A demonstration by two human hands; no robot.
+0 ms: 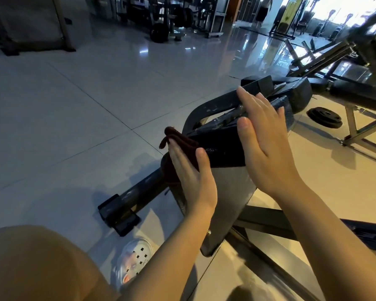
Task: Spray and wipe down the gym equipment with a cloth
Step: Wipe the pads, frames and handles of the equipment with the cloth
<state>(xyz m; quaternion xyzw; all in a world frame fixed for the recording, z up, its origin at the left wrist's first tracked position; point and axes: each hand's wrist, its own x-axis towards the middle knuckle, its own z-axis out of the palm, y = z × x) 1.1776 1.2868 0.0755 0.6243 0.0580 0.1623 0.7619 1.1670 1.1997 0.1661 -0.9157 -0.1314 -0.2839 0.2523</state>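
Your left hand presses the dark cloth flat against the left edge of the black pad, fingers straight, nothing pinched; your right hand lies flat and open on the pad's top right side, steadying it. With no fingers curled round it, the cloth could slide off that left edge and drop to the floor. Left of the pad the floor is open; right of it, another bench frame and a weight plate crowd your elbow. No spray bottle shows.
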